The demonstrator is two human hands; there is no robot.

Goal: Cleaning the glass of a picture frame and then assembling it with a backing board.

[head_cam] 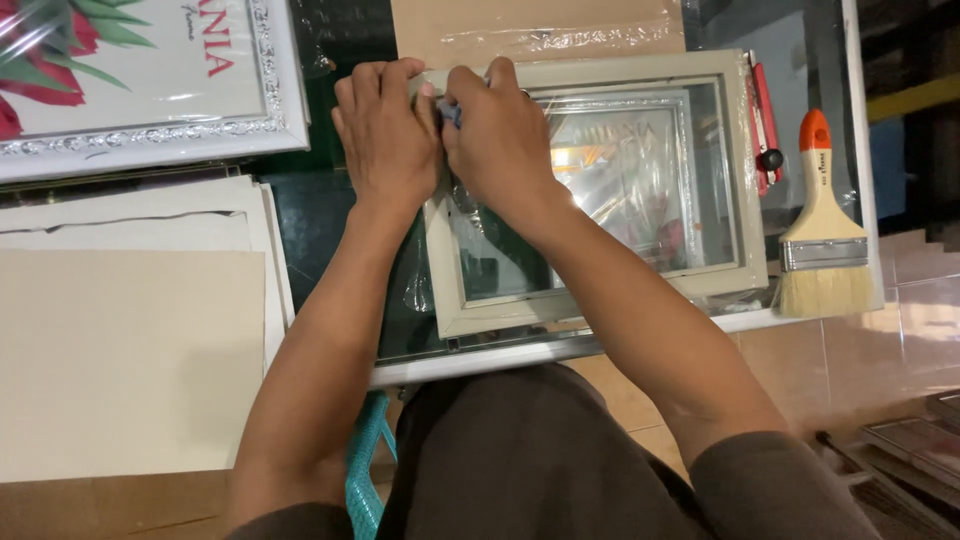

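Pinching small blue thing (451, 113): left hand (385, 125), right hand (500, 135) | beige frame (740, 180) | glass table (330, 220) | tiled floor (860, 350)

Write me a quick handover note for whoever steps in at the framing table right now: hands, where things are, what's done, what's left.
Left hand and right hand meet at the far left corner of the beige frame, pinching a small blue thing; what it is can't be told.
The frame lies flat on the glass table, clear film over its glass.
Paintbrush and red cutter lie to its right, boards to the left.
Done: frame laid out. Left: corner work in hand.
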